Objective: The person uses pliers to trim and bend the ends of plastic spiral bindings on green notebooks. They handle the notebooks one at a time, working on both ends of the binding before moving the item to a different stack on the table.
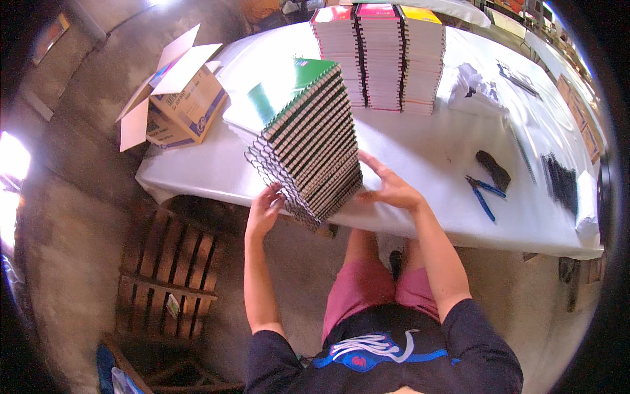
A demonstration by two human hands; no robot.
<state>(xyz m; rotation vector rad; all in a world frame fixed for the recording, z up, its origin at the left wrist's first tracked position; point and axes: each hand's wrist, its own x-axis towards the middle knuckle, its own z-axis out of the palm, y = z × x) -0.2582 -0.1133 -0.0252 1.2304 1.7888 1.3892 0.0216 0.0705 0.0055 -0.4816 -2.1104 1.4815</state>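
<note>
A tall stack of spiral notebooks (315, 141) with a green top cover stands at the near edge of the white-covered table, its black coils turned toward me. On its lower left side my left hand (264, 209) has bent fingers against loose coil ends. My right hand (392, 188) is at the stack's lower right corner, thumb and fingers spread apart. Whether its fingertips press on the notebooks is hard to tell. Part of the top cover is washed out by glare.
Behind are taller notebook stacks (382, 62) with red, pink and yellow covers. An open cardboard box (187, 108) sits at the far left. Blue-handled cutting pliers (484, 197), a dark object (493, 169) and black binding coils (560, 184) lie to the right. A wooden pallet (172, 266) is on the floor.
</note>
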